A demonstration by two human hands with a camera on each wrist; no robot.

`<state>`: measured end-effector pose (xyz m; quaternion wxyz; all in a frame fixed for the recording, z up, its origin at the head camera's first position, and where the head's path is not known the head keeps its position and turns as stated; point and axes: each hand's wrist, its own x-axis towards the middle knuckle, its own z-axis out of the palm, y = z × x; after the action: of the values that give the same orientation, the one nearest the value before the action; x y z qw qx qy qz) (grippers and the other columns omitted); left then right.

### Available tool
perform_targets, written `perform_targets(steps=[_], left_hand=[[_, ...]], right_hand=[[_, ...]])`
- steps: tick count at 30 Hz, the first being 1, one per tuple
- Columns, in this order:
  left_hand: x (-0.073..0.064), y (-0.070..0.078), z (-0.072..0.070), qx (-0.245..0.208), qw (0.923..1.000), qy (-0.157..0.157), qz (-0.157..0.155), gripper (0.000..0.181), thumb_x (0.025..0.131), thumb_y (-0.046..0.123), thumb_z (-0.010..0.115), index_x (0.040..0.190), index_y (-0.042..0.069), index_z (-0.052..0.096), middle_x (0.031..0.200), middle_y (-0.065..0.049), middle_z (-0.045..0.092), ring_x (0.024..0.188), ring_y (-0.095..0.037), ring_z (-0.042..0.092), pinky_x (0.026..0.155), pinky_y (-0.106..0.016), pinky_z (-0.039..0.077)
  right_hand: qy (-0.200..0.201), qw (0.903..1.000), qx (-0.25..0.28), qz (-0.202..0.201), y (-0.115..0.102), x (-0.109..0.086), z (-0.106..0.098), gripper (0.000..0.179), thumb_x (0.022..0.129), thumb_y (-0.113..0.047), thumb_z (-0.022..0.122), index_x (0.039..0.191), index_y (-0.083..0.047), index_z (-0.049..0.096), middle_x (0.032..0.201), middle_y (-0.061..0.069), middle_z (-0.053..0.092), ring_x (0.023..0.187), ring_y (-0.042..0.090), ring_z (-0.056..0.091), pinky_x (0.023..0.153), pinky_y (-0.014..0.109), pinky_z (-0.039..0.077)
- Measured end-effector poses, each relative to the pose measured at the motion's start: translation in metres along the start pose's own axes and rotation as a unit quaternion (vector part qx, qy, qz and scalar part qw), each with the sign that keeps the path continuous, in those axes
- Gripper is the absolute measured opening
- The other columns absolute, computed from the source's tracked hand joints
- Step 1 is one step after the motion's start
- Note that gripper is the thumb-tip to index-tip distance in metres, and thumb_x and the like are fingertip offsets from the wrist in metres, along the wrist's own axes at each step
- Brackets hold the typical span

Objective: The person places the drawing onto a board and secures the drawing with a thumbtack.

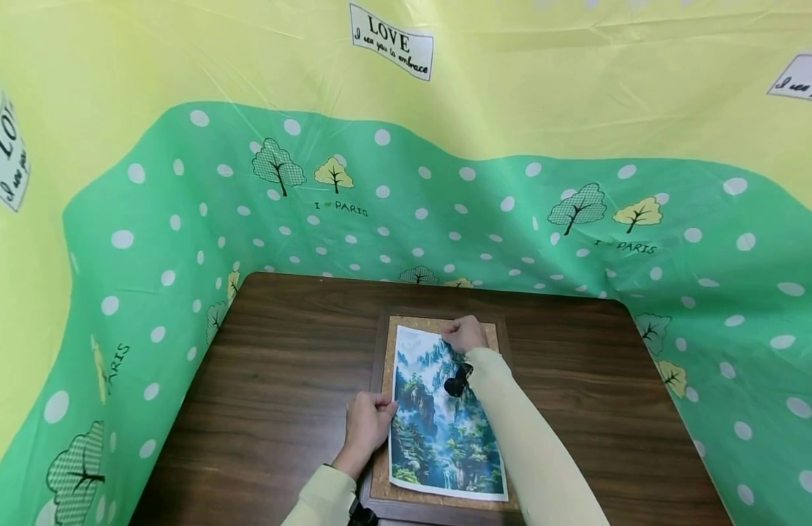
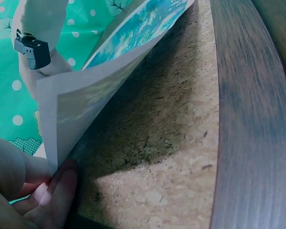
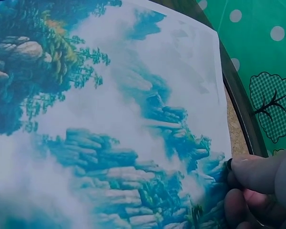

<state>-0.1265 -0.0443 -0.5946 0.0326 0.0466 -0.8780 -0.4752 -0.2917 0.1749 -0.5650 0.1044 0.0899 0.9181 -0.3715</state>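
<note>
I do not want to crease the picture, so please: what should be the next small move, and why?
Perhaps the left hand should gently lower its edge of the picture onto the cork board, because the left wrist view shows that edge raised, with the cork beneath in shadow, while the right hand is at the top edge.

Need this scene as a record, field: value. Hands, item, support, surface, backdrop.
Item: rectangular paper print of blue-green misty mountains
Support: rectangular tan cork board with dark brown wooden frame
Item state: over the board, left edge lifted where held
Left hand: pinches the print's left edge
Right hand: pinches at the print's top edge; a small black object shows there, unidentifiable
Surface: dark brown wood-grain table
Backdrop: yellow-and-green fabric with pale dots
</note>
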Motion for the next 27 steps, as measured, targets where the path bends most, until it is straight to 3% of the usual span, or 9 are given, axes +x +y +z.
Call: perform_targets(steps=[11,27], left_hand=[[-0.0019,0.0005,0.0015,0.001,1.0,-0.001,0.0,0.01,0.093,0.007,0.079,0.085,0.007,0.084,0.072,0.0,0.073,0.058,-0.006,0.057,0.059,-0.028,0.049],[-0.0015,0.0008,-0.0001,-0.003,1.0,-0.001,0.005,0.012,0.093,0.007,0.079,0.082,0.007,0.083,0.073,-0.001,0.074,0.058,-0.007,0.059,0.059,-0.031,0.052]], right_hand=[[-0.012,0.9998,-0.012,0.009,-0.0012,0.0034,-0.0017,0.013,0.1,-0.014,0.071,0.096,-0.009,0.083,0.111,0.013,0.074,0.09,0.026,0.065,0.076,0.04,0.056],[0.018,0.9998,0.006,0.008,-0.0011,0.002,0.0041,0.013,0.099,-0.009,0.072,0.092,-0.005,0.082,0.105,0.014,0.074,0.085,0.027,0.064,0.08,0.045,0.058]])
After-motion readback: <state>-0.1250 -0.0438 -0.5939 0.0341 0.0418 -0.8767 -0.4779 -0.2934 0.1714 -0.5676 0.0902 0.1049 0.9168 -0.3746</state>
